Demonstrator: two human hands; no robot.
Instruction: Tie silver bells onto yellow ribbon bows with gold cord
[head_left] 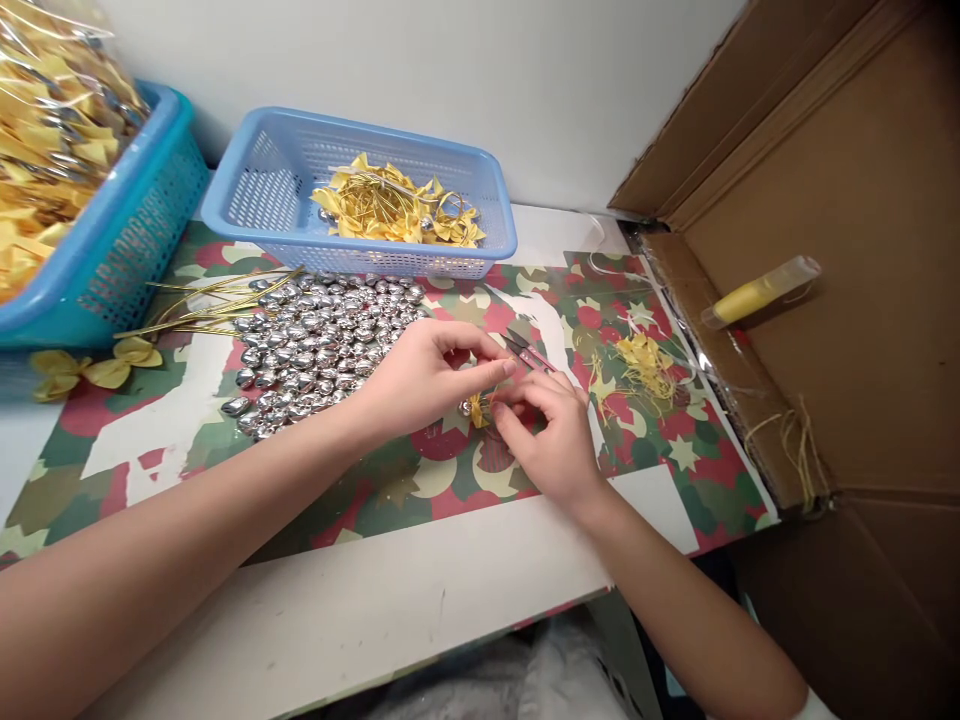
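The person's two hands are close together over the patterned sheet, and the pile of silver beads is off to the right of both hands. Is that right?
Not quite: the head view shows the pile of silver beads on the left, not the right. The left hand and right hand are indeed close together over the patterned sheet.

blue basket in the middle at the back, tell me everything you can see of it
The blue basket is roughly rectangular, looks like light blue plastic, and has perforated walls and a smooth, rounded rim. It stands upright, open at the top, on the patterned sheet, in front of the pale wall and behind the silver pieces. Inside, yellow bows with gold cords lie heaped mostly toward its right side. Neither hand touches it.
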